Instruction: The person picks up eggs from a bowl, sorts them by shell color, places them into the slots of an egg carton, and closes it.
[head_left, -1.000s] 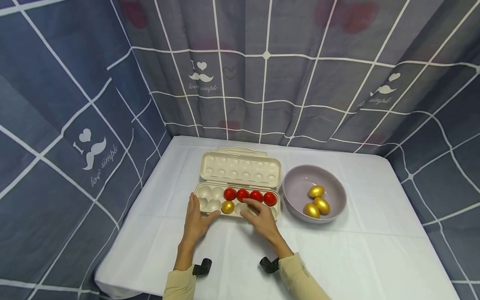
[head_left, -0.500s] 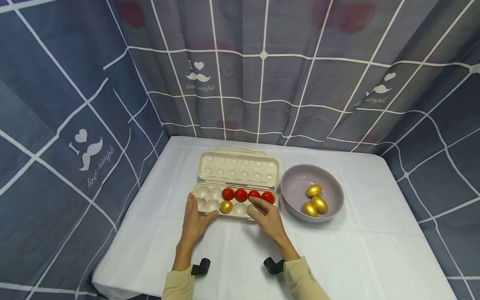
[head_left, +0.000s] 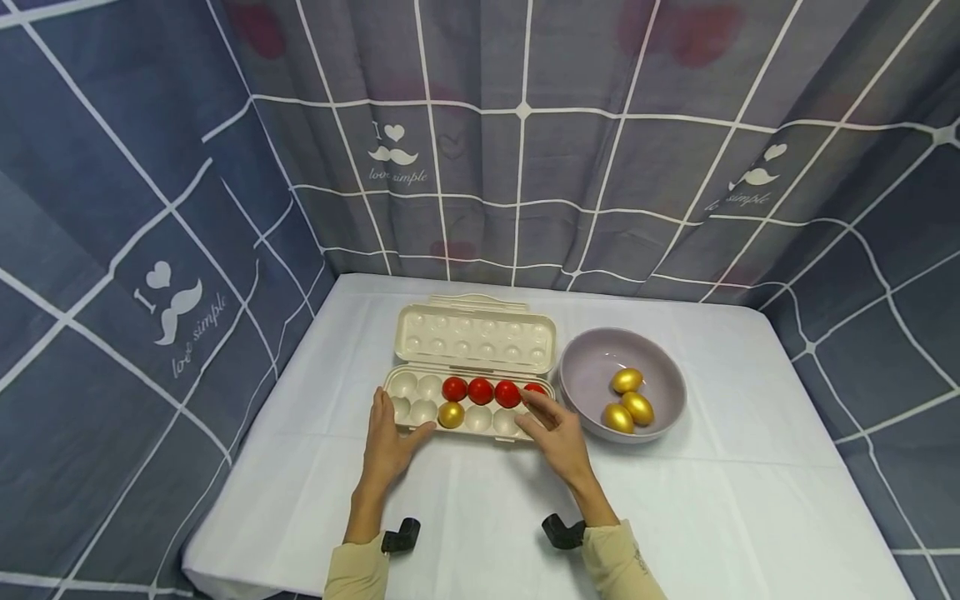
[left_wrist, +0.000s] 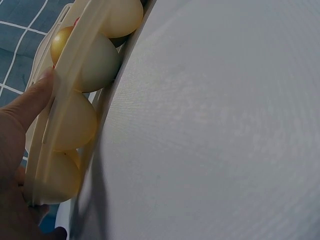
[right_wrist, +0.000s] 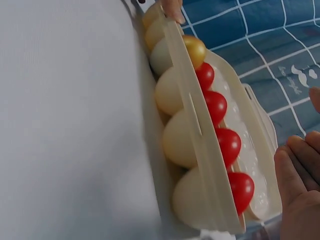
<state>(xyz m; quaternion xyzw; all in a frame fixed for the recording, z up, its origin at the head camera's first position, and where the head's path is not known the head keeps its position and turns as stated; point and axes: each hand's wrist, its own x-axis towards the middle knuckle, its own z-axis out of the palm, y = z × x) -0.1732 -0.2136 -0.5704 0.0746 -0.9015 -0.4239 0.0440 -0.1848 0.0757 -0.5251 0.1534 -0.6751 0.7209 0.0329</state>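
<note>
An egg carton (head_left: 480, 432), cream and with its lid (head_left: 475, 333) folded back, lies in the middle of the table. Several red eggs (head_left: 507, 394) fill the right part of its back row, and one gold egg (head_left: 451, 415) sits in the front row. My left hand (head_left: 387, 450) holds the carton's left end; the left wrist view shows the thumb (left_wrist: 34, 101) on its front rim. Over the right end of the carton hovers my right hand (head_left: 562, 440), with relaxed fingers (right_wrist: 301, 162) and nothing held. It partly covers the rightmost red egg and front cups.
Right of the carton stands a mauve bowl (head_left: 588, 367) with three gold eggs (head_left: 638, 407) in it. A white cloth (head_left: 720, 508) covers the table. Dark checked curtains (head_left: 480, 150) hang behind it and at both sides.
My right hand has moved right along the carton, from above the middle of the front row to its right end. The left hand keeps its place on the left end.
</note>
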